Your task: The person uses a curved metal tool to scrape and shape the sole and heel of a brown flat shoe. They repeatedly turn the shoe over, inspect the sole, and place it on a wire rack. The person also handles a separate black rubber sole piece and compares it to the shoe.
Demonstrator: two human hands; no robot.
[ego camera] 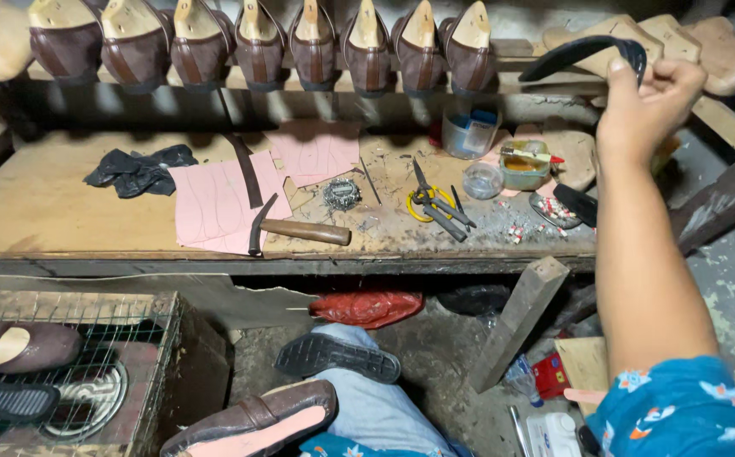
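My right hand (651,101) is raised at the upper right and grips a black shoe sole (579,52) by one end, holding it up beside the shelf of lasts. My left hand is out of sight. On my lap lies a brown shoe (257,415) with a pink underside facing up. Another black treaded sole (338,355) rests on my knee. Along the top shelf stands a row of brown shoes on wooden lasts (312,42).
The wooden workbench (46,211) holds a hammer (300,228), pink paper patterns (215,203), a black cloth (139,169), yellow-handled pliers (435,207) and glue pots (524,165). A wire cage (88,372) at the left carries a shoe and a sole. A wooden block (516,322) leans under the bench.
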